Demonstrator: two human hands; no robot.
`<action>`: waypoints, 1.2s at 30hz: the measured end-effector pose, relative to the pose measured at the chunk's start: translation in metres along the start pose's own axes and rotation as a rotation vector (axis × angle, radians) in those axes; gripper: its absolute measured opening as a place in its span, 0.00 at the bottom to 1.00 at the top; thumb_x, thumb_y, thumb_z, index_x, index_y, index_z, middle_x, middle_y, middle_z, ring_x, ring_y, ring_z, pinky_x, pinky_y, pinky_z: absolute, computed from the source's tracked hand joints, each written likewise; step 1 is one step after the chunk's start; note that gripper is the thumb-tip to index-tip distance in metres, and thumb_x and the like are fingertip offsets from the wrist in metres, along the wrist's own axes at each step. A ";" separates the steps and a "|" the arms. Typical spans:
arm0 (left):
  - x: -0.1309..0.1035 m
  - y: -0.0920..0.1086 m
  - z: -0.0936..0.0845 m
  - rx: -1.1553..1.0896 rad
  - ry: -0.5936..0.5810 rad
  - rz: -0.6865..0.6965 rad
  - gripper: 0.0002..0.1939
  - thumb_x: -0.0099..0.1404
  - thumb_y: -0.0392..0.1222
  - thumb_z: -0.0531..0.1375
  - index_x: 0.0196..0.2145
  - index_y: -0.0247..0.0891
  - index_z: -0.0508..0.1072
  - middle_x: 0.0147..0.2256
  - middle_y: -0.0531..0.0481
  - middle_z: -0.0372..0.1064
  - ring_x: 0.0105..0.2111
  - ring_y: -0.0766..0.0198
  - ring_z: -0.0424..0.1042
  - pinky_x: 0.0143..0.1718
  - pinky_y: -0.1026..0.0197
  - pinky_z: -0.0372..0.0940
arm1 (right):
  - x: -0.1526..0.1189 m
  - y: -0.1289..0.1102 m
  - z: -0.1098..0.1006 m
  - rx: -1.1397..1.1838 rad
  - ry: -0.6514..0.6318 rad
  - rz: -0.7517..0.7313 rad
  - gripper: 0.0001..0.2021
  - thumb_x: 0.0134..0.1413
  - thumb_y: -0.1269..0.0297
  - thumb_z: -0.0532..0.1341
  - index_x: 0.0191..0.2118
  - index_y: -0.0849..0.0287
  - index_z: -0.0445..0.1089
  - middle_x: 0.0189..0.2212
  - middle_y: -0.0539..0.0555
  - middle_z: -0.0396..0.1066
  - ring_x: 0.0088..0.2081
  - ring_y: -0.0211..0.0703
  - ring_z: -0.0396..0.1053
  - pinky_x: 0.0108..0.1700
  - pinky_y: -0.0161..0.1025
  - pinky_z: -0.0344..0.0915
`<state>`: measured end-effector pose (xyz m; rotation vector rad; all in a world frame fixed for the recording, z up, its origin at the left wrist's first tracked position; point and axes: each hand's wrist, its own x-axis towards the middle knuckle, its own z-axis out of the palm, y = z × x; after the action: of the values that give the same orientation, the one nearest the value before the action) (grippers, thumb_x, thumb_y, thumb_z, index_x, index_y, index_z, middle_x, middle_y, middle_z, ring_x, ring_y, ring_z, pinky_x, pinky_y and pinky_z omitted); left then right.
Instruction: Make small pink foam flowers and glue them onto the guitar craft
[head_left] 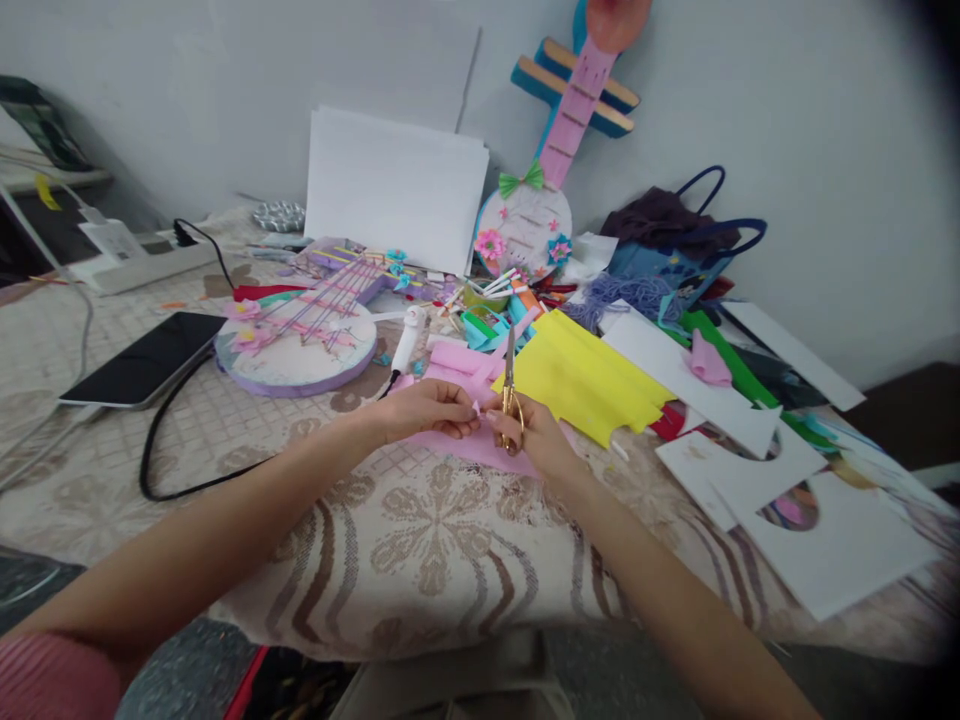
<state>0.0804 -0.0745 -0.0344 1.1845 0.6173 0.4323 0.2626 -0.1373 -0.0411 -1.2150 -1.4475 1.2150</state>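
Note:
Near the middle of the view, my left hand (435, 408) is closed, its fingertips pinching one side of a small pink piece (477, 408). My right hand (529, 430) is closed too, with gold-handled scissors (511, 385) held in it, blades pointing up and away. Its fingertips meet the other side of the small piece. Beneath both hands lies pink paper (480, 452) on the patterned tablecloth (431, 520). A white glue gun (407, 340) rests just beyond my left hand. Yellow paper (585, 375) lies to the right of the scissors.
At the left are a round instrument-shaped craft (300, 350), a black tablet (146, 360) and a looping black cable (150, 460). A second instrument craft (525, 230) leans on the wall beside white sheets (394, 185). Cut white boards (840, 540) and a blue bag (667, 265) are at right.

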 end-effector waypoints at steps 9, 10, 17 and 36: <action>0.001 -0.004 0.002 0.164 0.037 0.061 0.11 0.53 0.42 0.64 0.27 0.32 0.69 0.25 0.51 0.71 0.24 0.72 0.69 0.30 0.66 0.64 | -0.004 -0.001 0.008 0.016 0.003 0.027 0.08 0.47 0.61 0.59 0.26 0.60 0.62 0.15 0.44 0.59 0.18 0.31 0.54 0.20 0.31 0.51; 0.001 -0.004 0.002 0.173 0.035 0.064 0.11 0.53 0.43 0.64 0.27 0.32 0.69 0.25 0.51 0.71 0.24 0.72 0.68 0.30 0.66 0.64 | -0.004 -0.001 0.009 0.008 0.007 0.024 0.07 0.47 0.62 0.59 0.26 0.60 0.62 0.15 0.44 0.59 0.18 0.31 0.54 0.20 0.31 0.51; 0.001 -0.004 0.003 0.235 0.012 0.067 0.12 0.55 0.45 0.62 0.29 0.32 0.68 0.25 0.52 0.69 0.24 0.72 0.68 0.30 0.66 0.62 | -0.001 0.005 0.008 -0.021 0.018 0.028 0.03 0.46 0.67 0.57 0.27 0.59 0.63 0.15 0.44 0.59 0.17 0.31 0.55 0.19 0.31 0.50; 0.002 -0.003 0.001 0.230 0.020 -0.007 0.12 0.54 0.45 0.63 0.28 0.32 0.71 0.27 0.50 0.71 0.24 0.72 0.68 0.30 0.66 0.63 | -0.002 0.000 0.008 -0.032 -0.003 0.046 0.03 0.44 0.67 0.57 0.27 0.59 0.62 0.15 0.43 0.58 0.17 0.31 0.54 0.19 0.30 0.49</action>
<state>0.0824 -0.0755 -0.0375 1.3971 0.7015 0.3746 0.2551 -0.1408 -0.0420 -1.2751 -1.4527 1.2290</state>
